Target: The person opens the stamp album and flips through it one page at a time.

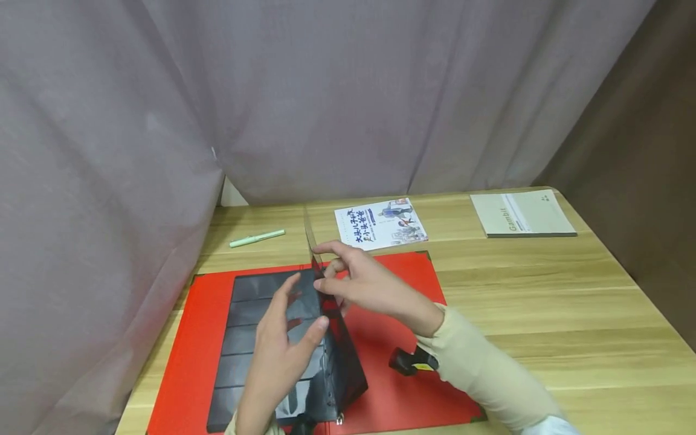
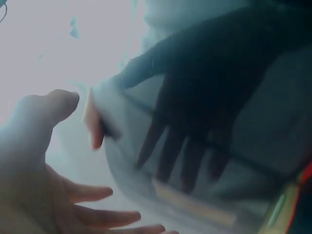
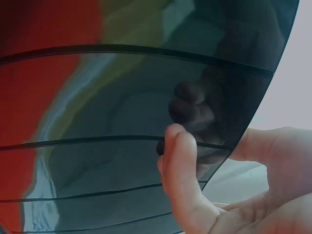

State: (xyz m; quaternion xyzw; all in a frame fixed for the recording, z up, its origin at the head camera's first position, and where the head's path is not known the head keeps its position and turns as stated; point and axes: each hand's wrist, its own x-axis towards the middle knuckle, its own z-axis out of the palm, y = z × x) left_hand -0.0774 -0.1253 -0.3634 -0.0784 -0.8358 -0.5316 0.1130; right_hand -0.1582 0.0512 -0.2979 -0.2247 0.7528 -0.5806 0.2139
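Observation:
A red album cover lies spread on the wooden table, with black pocket pages on its left side. One dark see-through page stands nearly upright near the spine. My right hand pinches this page by its outer edge; in the right wrist view, fingers of that hand lie against the page's banded face. My left hand hovers over the left pages, thumb and fingers spread, holding nothing. The left wrist view has that hand beside the glossy page, where a dark hand shape shows.
Behind the album lie a pale green pen and a white booklet with cartoon figures. A "Gambit" notebook sits at the back right of the table. Grey curtain hangs along the back and left.

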